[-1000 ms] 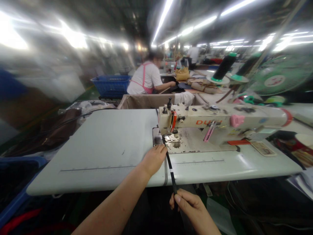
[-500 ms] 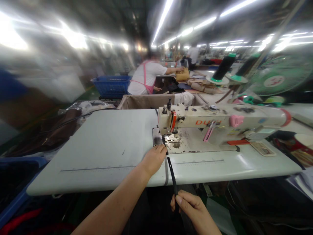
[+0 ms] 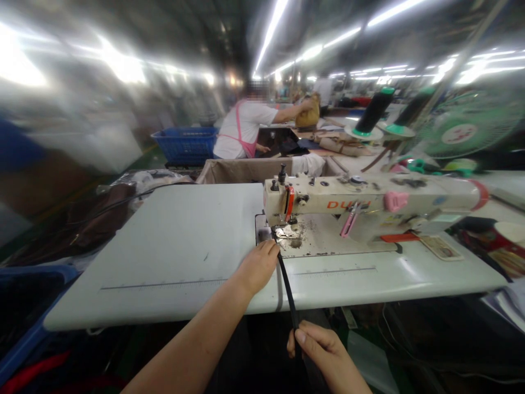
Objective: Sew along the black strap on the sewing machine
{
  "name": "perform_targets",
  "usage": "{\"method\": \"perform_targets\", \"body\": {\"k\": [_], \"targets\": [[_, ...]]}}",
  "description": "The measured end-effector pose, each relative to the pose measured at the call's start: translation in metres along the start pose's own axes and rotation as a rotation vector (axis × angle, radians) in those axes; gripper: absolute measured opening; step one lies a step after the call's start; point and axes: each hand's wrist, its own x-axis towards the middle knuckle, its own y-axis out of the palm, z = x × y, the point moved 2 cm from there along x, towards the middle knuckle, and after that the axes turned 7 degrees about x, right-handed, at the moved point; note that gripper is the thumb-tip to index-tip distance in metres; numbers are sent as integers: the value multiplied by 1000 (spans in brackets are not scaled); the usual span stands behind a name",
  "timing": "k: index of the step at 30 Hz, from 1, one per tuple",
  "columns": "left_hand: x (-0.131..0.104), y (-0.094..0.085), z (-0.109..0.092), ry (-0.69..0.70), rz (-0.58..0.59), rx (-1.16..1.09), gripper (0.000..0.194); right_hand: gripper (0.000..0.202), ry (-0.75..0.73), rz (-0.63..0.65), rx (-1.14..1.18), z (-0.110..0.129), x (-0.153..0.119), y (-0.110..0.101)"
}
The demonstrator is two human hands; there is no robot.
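A narrow black strap (image 3: 289, 285) runs from the sewing machine (image 3: 348, 197) down over the table's front edge. My left hand (image 3: 259, 265) rests on the table just in front of the presser foot, its fingers closed on the strap's far end. Below the edge, my right hand (image 3: 318, 346) pinches the strap between thumb and fingers, and the strap hangs on past it. Between the two hands it lies fairly taut. The far tip under the needle is hidden by my left fingers and the machine head.
The pale sewing table (image 3: 176, 235) bears a printed ruler. Pink thread snips (image 3: 350, 221) hang on the machine. Black thread cones (image 3: 374, 112) and a green fan (image 3: 459, 131) stand right. Blue crates (image 3: 45, 273) sit left. Beyond, a person in a pink apron (image 3: 244, 128) handles a tan item.
The strap has advanced toward the needle; a light spot on it near my left hand is out of sight. Both hands stay nearly in place. The person beyond has raised the tan item.
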Motion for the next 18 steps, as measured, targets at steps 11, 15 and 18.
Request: {"method": "perform_targets", "body": {"k": [11, 15, 18], "targets": [[0, 6, 1, 8, -62, 36, 26, 60, 51, -47, 34, -2, 0, 0], [-3, 7, 2, 54, -79, 47, 23, 63, 55, -59, 43, -2, 5, 1], [-3, 8, 2, 33, -80, 19, 21, 63, 64, -79, 59, -2, 7, 2]]}}
